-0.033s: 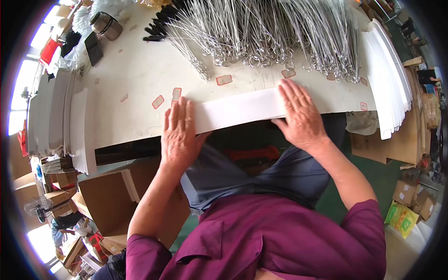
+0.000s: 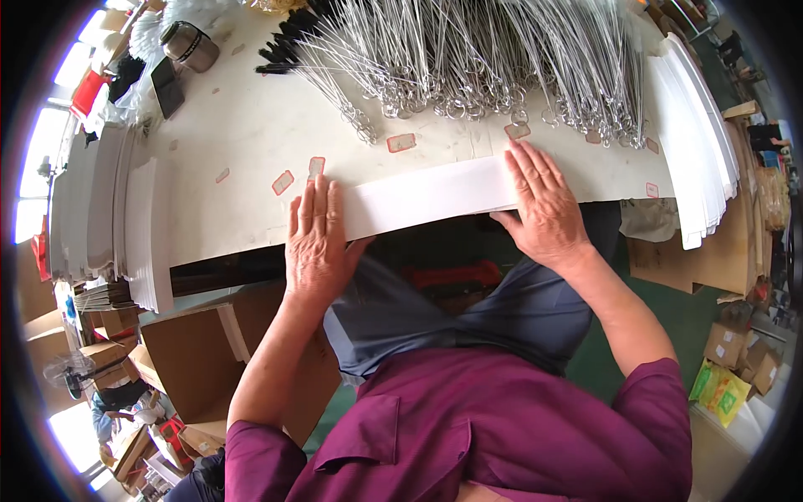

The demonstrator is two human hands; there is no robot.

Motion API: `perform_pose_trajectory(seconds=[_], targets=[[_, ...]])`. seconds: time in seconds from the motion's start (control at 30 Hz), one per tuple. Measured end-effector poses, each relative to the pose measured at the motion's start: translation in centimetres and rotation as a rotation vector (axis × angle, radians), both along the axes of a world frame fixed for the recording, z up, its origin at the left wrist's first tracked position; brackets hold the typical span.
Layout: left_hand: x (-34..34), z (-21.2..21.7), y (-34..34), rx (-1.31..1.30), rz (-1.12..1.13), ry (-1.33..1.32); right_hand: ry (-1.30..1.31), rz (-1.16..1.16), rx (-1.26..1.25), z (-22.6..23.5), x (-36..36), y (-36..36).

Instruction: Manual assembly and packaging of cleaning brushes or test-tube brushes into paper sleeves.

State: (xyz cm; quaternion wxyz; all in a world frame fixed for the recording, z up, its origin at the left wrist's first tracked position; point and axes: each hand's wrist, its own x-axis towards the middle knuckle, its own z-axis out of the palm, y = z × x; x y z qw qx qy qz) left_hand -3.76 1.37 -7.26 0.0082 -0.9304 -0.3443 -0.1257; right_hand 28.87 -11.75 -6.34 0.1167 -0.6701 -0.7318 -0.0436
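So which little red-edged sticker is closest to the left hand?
The sticker just above the left hand, nearly touching its fingertips. The other red-edged stickers lie farther off on the table.

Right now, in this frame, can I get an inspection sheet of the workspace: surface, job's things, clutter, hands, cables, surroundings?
Surface: white worktable, with small red-edged labels scattered on it.
Job's things: long white paper strip lying along the near table edge.
Clutter: large heap of metal wire pieces with ring ends at the far side; metal cup and dark phone at far left; stacks of white sheets at the left and right table ends.
Hands: left hand flat on the strip's left end; right hand flat on its right part, fingers spread.
Cables: nothing seen.
Surroundings: cardboard boxes on the floor at left, more cartons at right.
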Motion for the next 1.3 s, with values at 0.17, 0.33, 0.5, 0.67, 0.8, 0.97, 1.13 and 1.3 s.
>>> perform_pose_trajectory(seconds=[0.17, 0.33, 0.5, 0.67, 0.8, 0.97, 1.13, 1.3], targets=[[-0.2, 0.0, 0.0, 0.009, 0.017, -0.011, 0.055, -0.016, 0.035, 0.1, 0.1, -0.2], [-1.4, 2.4, -1.6, 0.022, -0.053, -0.047, 0.130, 0.082, 0.153, 0.2, 0.7, -0.9], [0.8, 7.5, -3.9, -0.394, -0.125, -0.037, 0.216, 0.273, 0.253, 2.6, -1.5, -1.0], [4.9, 8.2, -4.1, -0.932, -0.138, 0.000, 0.286, 0.437, 0.244, 3.8, -6.1, -0.1], [5.1, 6.9, -4.4, -0.962, -0.001, -0.045, 0.418, 0.293, 0.290, 4.4, -6.3, -0.8], [3.9, 4.9, -6.0, -0.786, 0.081, -0.173, 0.523, 0.115, 0.393, 2.2, -5.9, -3.4], [3.9, 3.4, -8.0, -0.737, 0.054, -0.274, 0.738, 0.091, 0.367, 0.4, -8.4, -3.3], [4.2, 2.6, -9.3, -0.684, 0.086, -0.310, 1.151, -0.016, 0.100, 0.2, -9.6, -3.7]])
